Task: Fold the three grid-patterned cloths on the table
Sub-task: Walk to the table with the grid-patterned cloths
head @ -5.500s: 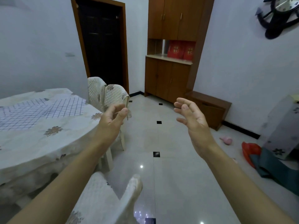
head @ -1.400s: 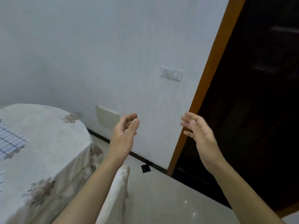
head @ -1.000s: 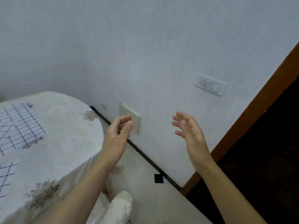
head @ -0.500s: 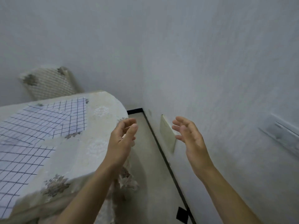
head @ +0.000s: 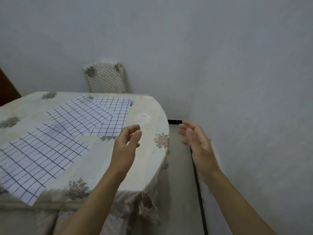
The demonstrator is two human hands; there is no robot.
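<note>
Three white cloths with dark grid lines lie flat and overlapping on the table (head: 147, 160), which wears a cream floral tablecloth. The far cloth (head: 116, 112) lies near the table's right rim. The middle cloth (head: 76, 116) overlaps it. The near cloth (head: 33, 158) reaches the front left edge. My left hand (head: 126, 146) hovers above the table's right part, fingers loosely curled, holding nothing. My right hand (head: 198, 145) hangs in the air past the table's right edge, fingers spread and empty. Neither hand touches a cloth.
A chair (head: 105, 78) with a quilted cream cover stands behind the table against the grey wall (head: 245, 82). A narrow strip of floor (head: 179, 167) runs between the table and the wall on the right, edged by a dark skirting line.
The view has swung left from the wall and doorway onto the table, bringing all three cloths and the chair into sight. Both hands kept the same raised, empty pose.
</note>
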